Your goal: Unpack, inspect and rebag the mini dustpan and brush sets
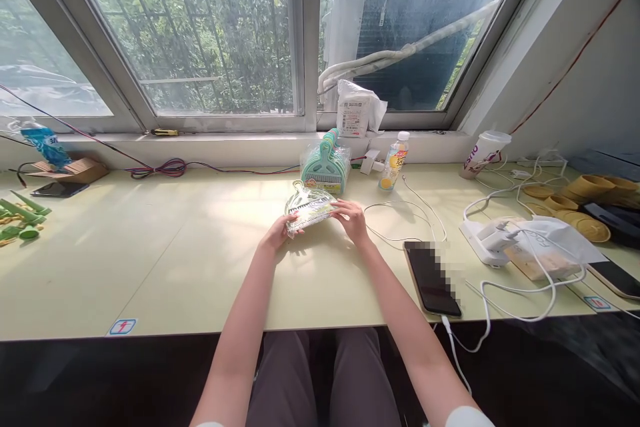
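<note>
Both my hands grip a small dustpan and brush set [311, 210] in clear plastic wrap, held just above the table. My left hand [280, 231] is closed on its lower left corner. The fingers of my right hand [353, 219] pinch its right edge. Its pale handle points up and away from me, and a printed label lies across the front. Right behind it stands a row of similar green dustpan and brush sets [325, 167], wrapped in plastic and leaning together.
Right of the row stand a drink bottle [394, 161] and a white charger. A phone [431, 278], white cables, a power strip [484, 243] and a paper cup [484, 155] lie farther right. At left are a cable coil [165, 168] and green pieces [23, 219].
</note>
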`<state>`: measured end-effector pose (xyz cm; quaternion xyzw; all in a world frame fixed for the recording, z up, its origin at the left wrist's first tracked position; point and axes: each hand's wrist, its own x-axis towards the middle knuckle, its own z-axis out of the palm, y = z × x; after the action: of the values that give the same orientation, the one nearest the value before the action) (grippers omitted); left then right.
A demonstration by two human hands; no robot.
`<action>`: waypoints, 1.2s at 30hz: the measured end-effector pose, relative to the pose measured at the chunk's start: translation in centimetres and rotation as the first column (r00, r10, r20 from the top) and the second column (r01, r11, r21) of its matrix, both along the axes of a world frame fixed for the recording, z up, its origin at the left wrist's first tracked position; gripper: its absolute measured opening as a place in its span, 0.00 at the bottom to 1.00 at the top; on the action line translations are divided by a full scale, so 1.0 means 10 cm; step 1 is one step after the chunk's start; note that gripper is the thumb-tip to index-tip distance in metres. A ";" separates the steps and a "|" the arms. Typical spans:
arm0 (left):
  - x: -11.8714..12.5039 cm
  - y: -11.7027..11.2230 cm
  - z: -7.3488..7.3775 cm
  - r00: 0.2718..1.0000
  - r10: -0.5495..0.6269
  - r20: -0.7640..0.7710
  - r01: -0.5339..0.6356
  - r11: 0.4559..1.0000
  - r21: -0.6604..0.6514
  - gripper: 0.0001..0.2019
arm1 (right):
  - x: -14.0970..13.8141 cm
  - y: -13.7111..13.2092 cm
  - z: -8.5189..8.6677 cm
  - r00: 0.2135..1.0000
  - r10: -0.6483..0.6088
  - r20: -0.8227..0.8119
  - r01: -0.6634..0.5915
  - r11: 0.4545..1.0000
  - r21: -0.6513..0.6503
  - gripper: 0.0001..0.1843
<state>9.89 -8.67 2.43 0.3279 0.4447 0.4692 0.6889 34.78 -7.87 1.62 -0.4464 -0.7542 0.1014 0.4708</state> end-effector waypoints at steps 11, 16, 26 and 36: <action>0.07 -0.09 0.04 0.982 -0.182 -0.043 0.183 0.983 0.031 0.20 | 0.00 0.07 -0.10 0.995 -0.099 0.032 0.103 0.976 -0.192 0.09; 0.12 -0.16 0.06 0.960 -0.273 -0.063 0.277 0.959 0.067 0.26 | 0.02 0.09 -0.16 0.980 -0.199 -0.020 0.194 0.969 -0.154 0.10; 0.07 -0.22 0.18 0.914 -0.362 -0.181 0.392 0.904 0.170 0.43 | 0.08 0.12 -0.16 0.797 -0.107 -0.595 -0.281 0.806 -0.521 0.36; 0.30 -0.13 0.02 0.870 0.118 -0.478 0.173 0.836 0.521 0.14 | 0.09 0.08 -0.10 0.674 -0.286 -0.681 -0.161 0.843 -0.513 0.29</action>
<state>12.86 -9.95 2.64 0.6259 0.4468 0.4672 0.4364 35.72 -7.04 0.61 -0.5064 -0.4238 0.4604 0.5933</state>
